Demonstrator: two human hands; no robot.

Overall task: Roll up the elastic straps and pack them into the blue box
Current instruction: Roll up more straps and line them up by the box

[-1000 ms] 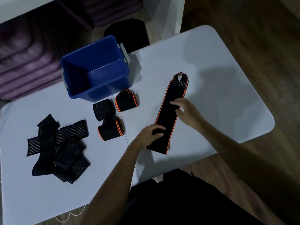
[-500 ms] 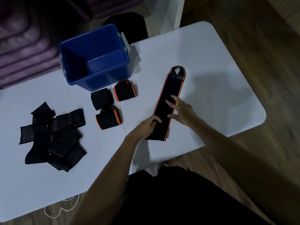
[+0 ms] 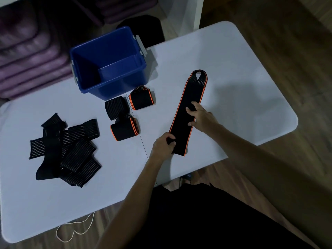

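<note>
A person stands at a white desk (image 3: 224,56) with an orange-edged black elastic strap (image 3: 186,115) laid out flat and slanting away from the body, its looped end farthest from the hands. The left hand (image 3: 162,145) grips the strap's near end, its fingers (image 3: 171,140) curled over and clamped on the fabric at that corner. The right hand (image 3: 202,117) rests on the strap about halfway along; its fingers (image 3: 191,110) lie across the black fabric, somewhat bent, and whether they pinch the edge or merely press down cannot be told.

To the left of the left hand's fingers, three straps sit already rolled: an orange-trimmed roll (image 3: 124,129) nearest, a striped black roll (image 3: 115,107) touching it just beyond, and a second orange-trimmed roll (image 3: 142,97) beside that one. Past these rolls stands the blue box (image 3: 86,58), open-topped, with nothing visible inside and grey latches on its short sides. Far to the left of both hands a loose heap of unrolled striped black straps (image 3: 66,151) lies tangled on the desk.

Beyond the box, folded purple mats (image 3: 30,51) are stacked on the floor. A thin white cord (image 3: 75,229) curls below the desk's near edge.
</note>
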